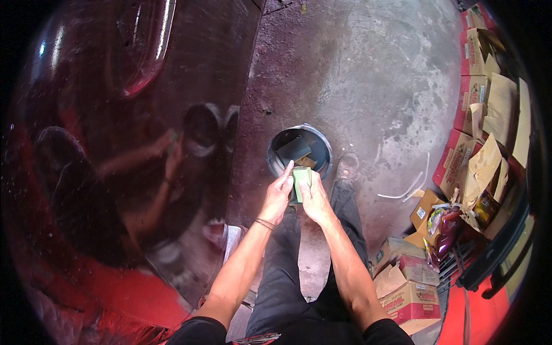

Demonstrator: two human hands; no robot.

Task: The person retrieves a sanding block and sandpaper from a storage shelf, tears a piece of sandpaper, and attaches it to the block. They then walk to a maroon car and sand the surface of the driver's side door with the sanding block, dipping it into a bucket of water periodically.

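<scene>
Both my hands are together in front of my legs, over the near rim of a dark bucket [328,150]. A light green, flat-sided block [302,183] is between them, with a darker piece along its left edge; it looks like a sanding block, perhaps with a sheet on it. My left hand [278,196] grips it from the left, thumb along the top. From the right, my right hand [315,199] closes on it, fingers mostly hidden beneath. Inside the bucket lie a dark flat sheet [294,149] and a brownish piece [306,162].
A glossy dark red car panel [144,190] fills the left side, reflecting my arms. Open cardboard boxes [457,164] line the right, with shiny packets [447,233] among them. Another box [409,302] stands near my right leg. A thin white strip [411,187] lies on the concrete floor [374,86].
</scene>
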